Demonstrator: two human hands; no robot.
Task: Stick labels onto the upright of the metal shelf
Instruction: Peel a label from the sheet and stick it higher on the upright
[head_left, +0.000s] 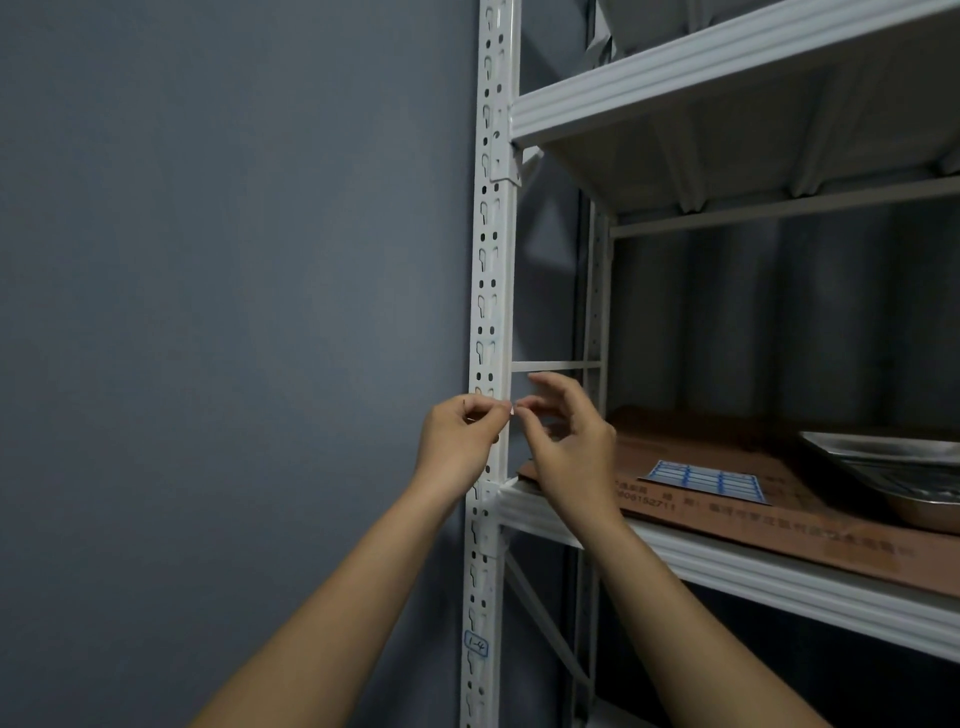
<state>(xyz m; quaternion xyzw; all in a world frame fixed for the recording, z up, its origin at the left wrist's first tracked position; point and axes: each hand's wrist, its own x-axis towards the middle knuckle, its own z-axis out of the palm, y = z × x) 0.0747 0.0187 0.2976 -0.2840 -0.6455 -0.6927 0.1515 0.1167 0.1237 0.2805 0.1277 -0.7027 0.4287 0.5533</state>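
Note:
A white perforated metal upright (488, 291) runs from top to bottom at the shelf's left front corner. Both hands meet in front of it, just above the middle shelf. My left hand (460, 441) has curled fingers, and its thumb and forefinger pinch a small label (511, 410) at the upright's edge. My right hand (569, 441) pinches the same small label from the right, its other fingers spread. Lower on the upright a blue-edged label (476, 646) marked "1-4" is stuck on. A sheet of blue labels (706, 480) lies on the middle shelf.
Brown cardboard (810, 525) covers the middle shelf (727, 564), with a metal tray (898, 475) at the right. Another white shelf (701, 67) hangs overhead. A grey wall (234, 312) fills the left side. A diagonal brace (545, 623) crosses below the middle shelf.

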